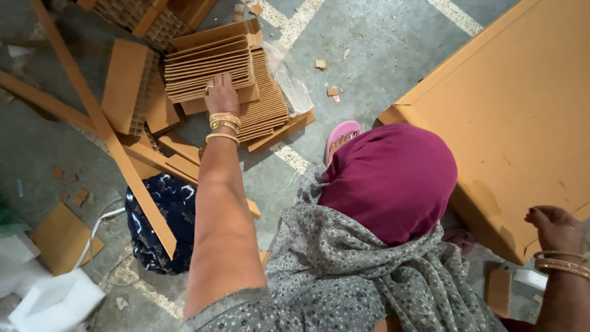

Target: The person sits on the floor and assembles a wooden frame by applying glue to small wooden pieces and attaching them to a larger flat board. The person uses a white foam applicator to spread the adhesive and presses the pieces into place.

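Observation:
My left hand (221, 95), with bangles on its wrist, reaches forward and grips the near edge of a stack of corrugated cardboard pieces (209, 61) on the floor. More ribbed cardboard pieces (267, 104) lie fanned out under and to the right of that stack. My right hand (556, 227), also with bangles, is at the lower right with its fingers curled on the near edge of a large flat cardboard board (516, 104). My knee under maroon cloth (393, 178) sits between the two arms.
Long cardboard strips (104, 129) cross the floor at left, beside a honeycomb cardboard slab (132, 86). A dark patterned cloth bundle (163, 221) lies by my left arm. White foam pieces (55, 301) sit at bottom left. A pink sandal (341, 135) shows ahead.

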